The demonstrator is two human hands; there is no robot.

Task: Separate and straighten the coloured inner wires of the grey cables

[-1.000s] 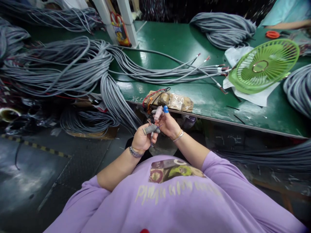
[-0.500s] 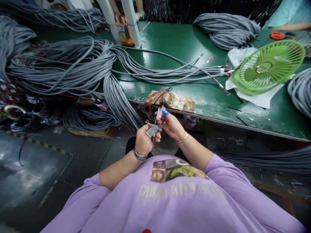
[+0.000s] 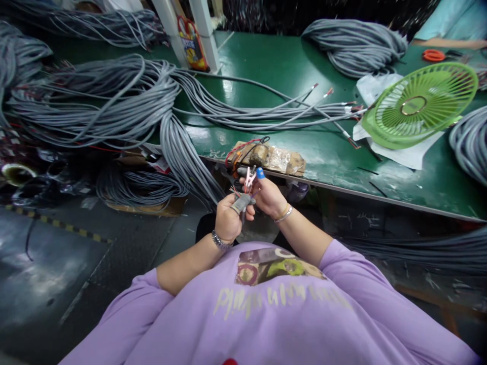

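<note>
In the head view, the 2 hands are meeting near the centre of the frame, just below the edge of the bench point(image 3: 258, 56). The left hand point(image 3: 228, 220) is pinching a cable point(image 3: 242, 217) under its thumb, which is wearing a grey cover point(image 3: 243, 202). Thin wires point(image 3: 235, 191) are coming out above this thumb and spreading, some towards the upper left, others going up towards the right hand point(image 3: 272, 197).

The right hand is gripping a small pink tool point(image 3: 249, 178) between its fingers and its thumb, which is wearing a blue cover point(image 3: 260, 173). What kind of tool it is, I cannot tell. Its long axis is running nearly up and down in the frame, leaning a little to the upper right.

The tool is lying directly above the wires, and its lower end is coming close to them; whether it is touching them, I cannot tell. The wires are rising from the left hand, so this hand is nearer to their base, while the right hand is standing just beside, on the right.
</note>
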